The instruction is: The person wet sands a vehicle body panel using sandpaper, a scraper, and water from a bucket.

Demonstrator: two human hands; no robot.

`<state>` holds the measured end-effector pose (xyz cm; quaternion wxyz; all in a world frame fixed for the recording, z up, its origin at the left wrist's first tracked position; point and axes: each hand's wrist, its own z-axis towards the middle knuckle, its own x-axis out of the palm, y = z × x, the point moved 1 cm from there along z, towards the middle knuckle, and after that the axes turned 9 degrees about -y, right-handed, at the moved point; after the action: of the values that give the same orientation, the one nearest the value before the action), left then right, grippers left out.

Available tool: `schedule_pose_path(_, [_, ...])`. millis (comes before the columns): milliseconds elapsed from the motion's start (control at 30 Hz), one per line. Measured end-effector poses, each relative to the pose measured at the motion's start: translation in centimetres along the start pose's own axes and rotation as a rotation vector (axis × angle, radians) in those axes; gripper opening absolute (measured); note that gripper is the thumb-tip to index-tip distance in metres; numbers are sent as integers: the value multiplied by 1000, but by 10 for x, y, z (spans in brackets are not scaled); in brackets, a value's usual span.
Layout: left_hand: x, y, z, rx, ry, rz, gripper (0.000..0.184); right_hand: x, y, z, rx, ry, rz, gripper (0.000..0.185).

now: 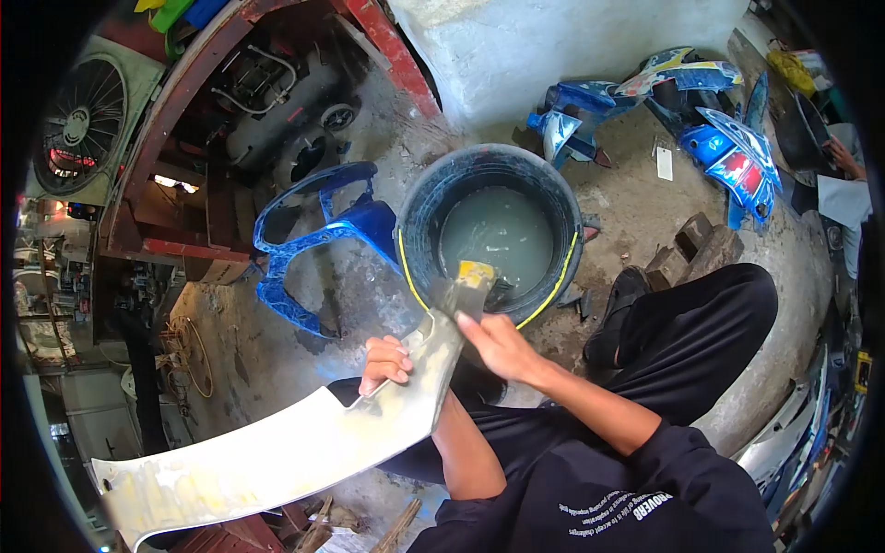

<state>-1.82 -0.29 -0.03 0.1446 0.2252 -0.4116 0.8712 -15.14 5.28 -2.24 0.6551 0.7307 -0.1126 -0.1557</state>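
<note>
A long white panel (267, 452) with yellowish patches runs from the lower left up to the bucket's near rim. My left hand (385, 362) has its fingers curled over the panel's edge, near its upper end. Against the panel's narrow upper end my right hand (498, 346) presses a grey sheet or pad (461, 297), which is blurred. Just beyond is the panel's yellow-marked tip (476, 273), over the near side of a black bucket (419, 198). Cloudy grey water (498, 235) fills the lower part of the bucket, and a yellow handle hangs around its near side.
A blue plastic frame (369, 221) lies left of the bucket. Several blue fairings (728, 152) lie at the upper right. A fan (78, 124) and a red metal frame (184, 111) stand at the left. Another person's hand (843, 158) shows at the right edge.
</note>
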Motion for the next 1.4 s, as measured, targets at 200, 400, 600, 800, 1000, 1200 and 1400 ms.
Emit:
schedule_pose_path(200, [7,3,-13,2,-98,119,30,-3,-27,26,199,-23,-187,57])
schedule_pose_path(400, [14,3,-7,-26,-152,112,26,-8,-27,11,130,66,-80,59])
schedule_pose_path(600, [18,24,-14,1,95,197,35,-22,-46,11,262,-49,-22,60])
schedule_pose_path(800, [31,10,-2,-23,155,137,38,-31,-37,17,223,-14,-33,57])
schedule_pose_path(1000, [29,-8,24,-272,306,-98,35,-35,-22,21,67,-4,-76,61])
schedule_pose_path(1200, [49,-15,68,-426,379,-242,35,-28,-2,29,37,-68,73,60])
schedule_pose_path(1400, [37,34,48,-381,357,-254,37,-19,-28,42,163,-135,81,59])
